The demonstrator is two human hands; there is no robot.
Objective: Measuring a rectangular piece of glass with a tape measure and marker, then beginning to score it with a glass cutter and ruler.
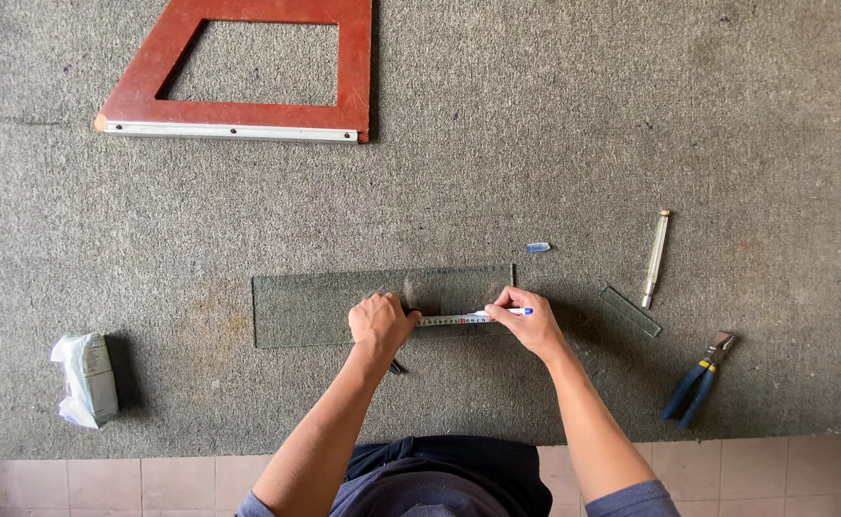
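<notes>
Glass strip [325, 304] bears a tape measure [449, 320] pinned by the clenched left hand [379, 324]; right hand [528, 324] grips a marker [509, 311].

There is a single view, from a camera worn on the person's head, looking almost straight down onto a grey carpeted table [555, 124]. It sits at about arm's length above the glass strip [315, 306], which lies just below the middle of the frame. Beyond the strip, the far table surface fills the top; nearer than the strip, the table's near edge, the person's torso and a band of tiled floor [104, 483] close the bottom. Both forearms enter from below.
</notes>
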